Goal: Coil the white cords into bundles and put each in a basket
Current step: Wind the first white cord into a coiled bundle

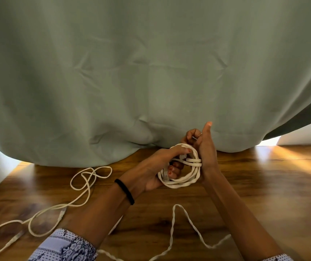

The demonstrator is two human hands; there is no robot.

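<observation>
The left hand (157,166) gripped the coiled cord (183,165) from the left, thumb laid over the top of the loops and fingers curled up through the centre of the bundle. The right hand (204,147) stood on edge against the right side of the coil, thumb pointing up and the remaining fingers curled round the far part of the loops. A short wrap of the same cord crossed the coil horizontally just beside the right palm. The coil was held just above the wooden table (264,185), near the hem of the pale green curtain (150,72) that hung behind it.

The loose tail (179,230) of the cord lay on the table between the two forearms, rising to a peak and running off toward the lower edge. A second white cord (83,187) lay uncoiled in open loops on the left part of the table, well apart from the hands. A black band (124,191) encircled the left wrist, and a patterned blue-and-white sleeve (66,245) covered the left forearm lower down.
</observation>
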